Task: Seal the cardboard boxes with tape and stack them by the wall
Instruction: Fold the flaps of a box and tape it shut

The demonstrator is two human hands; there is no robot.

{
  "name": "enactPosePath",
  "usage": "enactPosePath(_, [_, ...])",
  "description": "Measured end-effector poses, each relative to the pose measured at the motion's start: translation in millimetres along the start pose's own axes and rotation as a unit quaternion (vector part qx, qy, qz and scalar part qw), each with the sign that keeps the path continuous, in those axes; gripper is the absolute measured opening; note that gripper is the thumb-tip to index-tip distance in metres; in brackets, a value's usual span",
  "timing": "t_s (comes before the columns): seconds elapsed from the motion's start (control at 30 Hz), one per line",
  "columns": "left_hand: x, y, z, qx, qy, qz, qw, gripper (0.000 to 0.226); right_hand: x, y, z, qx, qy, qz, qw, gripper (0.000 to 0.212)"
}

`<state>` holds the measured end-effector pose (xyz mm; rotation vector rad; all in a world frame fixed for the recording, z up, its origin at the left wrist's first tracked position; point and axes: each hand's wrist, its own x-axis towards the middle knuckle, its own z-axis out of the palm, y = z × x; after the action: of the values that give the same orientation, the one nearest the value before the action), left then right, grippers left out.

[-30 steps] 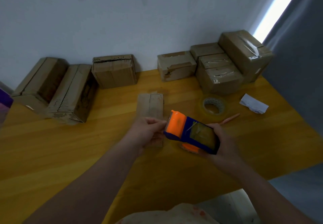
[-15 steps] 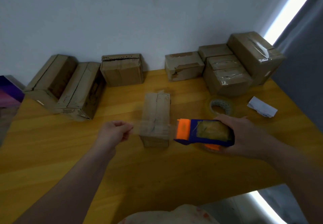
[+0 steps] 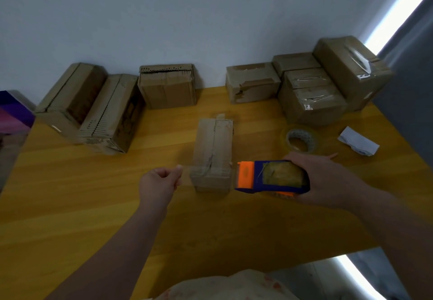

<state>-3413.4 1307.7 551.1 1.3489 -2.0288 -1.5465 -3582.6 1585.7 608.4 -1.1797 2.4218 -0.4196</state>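
A small narrow cardboard box lies in the middle of the wooden table, its top flaps meeting along a centre seam. My right hand grips a blue and orange tape dispenser just right of the box's near end. My left hand sits left of the box and pinches the end of a clear tape strip, which stretches from the dispenser across the box's near end.
Several cardboard boxes line the wall: two leaning boxes at left, one behind the middle, taped boxes stacked at right. A loose tape roll and a white paper scrap lie right. A purple object stands far left.
My left hand has pulled the tape end leftward away from the dispenser, across the small box. My right hand with the dispenser shifted right and turned level beside the box.
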Motion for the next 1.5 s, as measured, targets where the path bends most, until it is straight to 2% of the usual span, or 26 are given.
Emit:
enactPosePath(0.37, [3,-15,14,0.02,-0.012,-0.009,1.0,0.035,12,10,14,-0.015,-0.015,0.005,1.0,0.061])
enactPosePath(0.63, [5,-24,19,-0.032,-0.064,-0.039,0.997,0.03,18,18,33,0.011,-0.039,0.015,0.999,0.066])
enactPosePath(0.77, [10,-25,20,0.016,-0.063,-0.006,0.998,0.029,19,19,39,0.026,-0.025,0.011,0.999,0.067])
enactPosePath(0.9, [18,-25,21,0.111,-0.092,-0.027,0.989,0.025,18,21,41,0.033,-0.017,0.011,0.999,0.063])
enactPosePath(0.97, [19,-25,20,0.165,-0.065,-0.008,0.984,0.028,18,21,43,0.045,-0.012,0.01,0.999,0.061])
enactPosePath(1.0, [16,-22,20,0.151,-0.041,0.004,0.988,0.03,18,21,45,0.052,-0.012,0.009,0.999,0.061])
enactPosePath(1.07, [10,-15,22,0.022,-0.016,0.005,1.0,0.029,18,19,48,0.057,-0.01,0.01,0.998,0.064])
enactPosePath(1.13, [2,-8,26,-0.093,-0.042,-0.011,0.995,0.028,19,18,51,0.064,-0.007,0.012,0.998,0.066])
enactPosePath(1.37, [16,-20,30,-0.048,-0.19,-0.11,0.974,0.066,14,16,63,0.053,0.007,0.036,0.998,0.073])
enactPosePath(1.4, [15,-18,27,-0.025,-0.195,-0.098,0.975,0.069,14,17,64,0.054,0.007,0.038,0.998,0.072])
enactPosePath(1.43, [13,-17,24,0.015,-0.199,-0.051,0.979,0.071,14,16,64,0.058,0.008,0.038,0.998,0.071])
enactPosePath(1.47, [5,-15,19,0.09,-0.199,0.029,0.976,0.076,14,16,65,0.063,0.009,0.037,0.997,0.07])
enactPosePath(1.5, [-1,-15,16,0.19,-0.196,0.125,0.954,0.083,14,15,64,0.067,0.01,0.036,0.997,0.069])
